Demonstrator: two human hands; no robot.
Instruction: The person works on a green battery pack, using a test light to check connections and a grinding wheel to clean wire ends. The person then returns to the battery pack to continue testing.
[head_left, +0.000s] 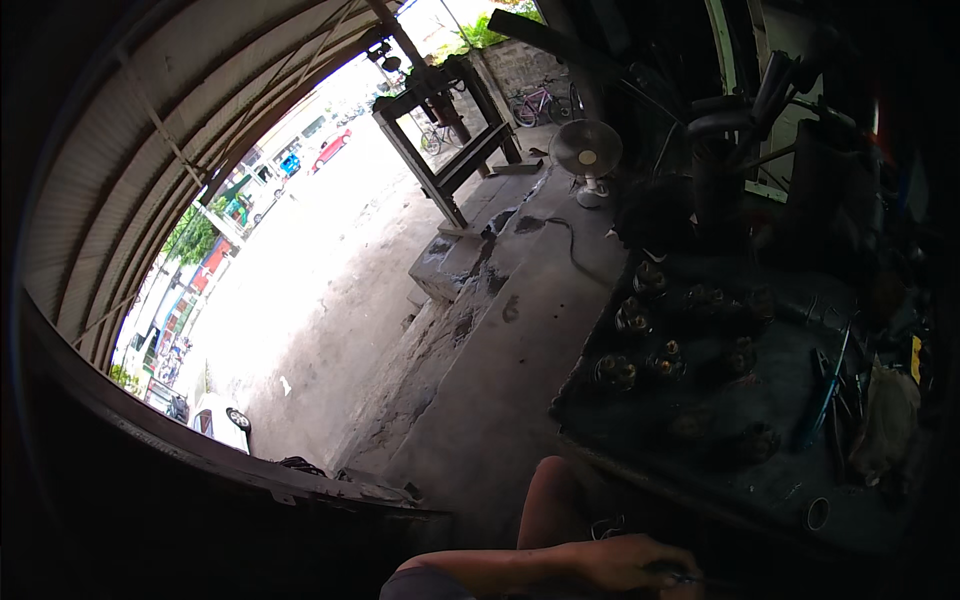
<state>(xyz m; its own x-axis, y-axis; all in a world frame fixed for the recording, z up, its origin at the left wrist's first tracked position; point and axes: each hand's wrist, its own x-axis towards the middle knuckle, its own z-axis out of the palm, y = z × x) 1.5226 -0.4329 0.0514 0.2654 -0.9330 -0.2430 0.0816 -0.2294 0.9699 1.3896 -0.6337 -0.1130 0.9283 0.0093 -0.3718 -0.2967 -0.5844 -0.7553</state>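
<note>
My left hand [630,562] is low in the view, its forearm reaching in from the lower edge past my bent knee [550,500]. Its fingers are curled around a small dark thing [668,572] whose kind the shadow hides. My right hand cannot be made out in the dark at the lower edge. To the right of the knee lies a dark mat or sheet [640,440] bearing several greasy metal parts [615,372]. A pale metal ring [817,514] rests on its near right part.
Long tools, one of them blue [832,385], and a crumpled rag [885,425] lie at the right. Farther off stand a pedestal fan [586,150], a heavy metal press frame [455,180] and dark upright cylinders [717,180]. A broken concrete ledge [440,340] runs along the floor.
</note>
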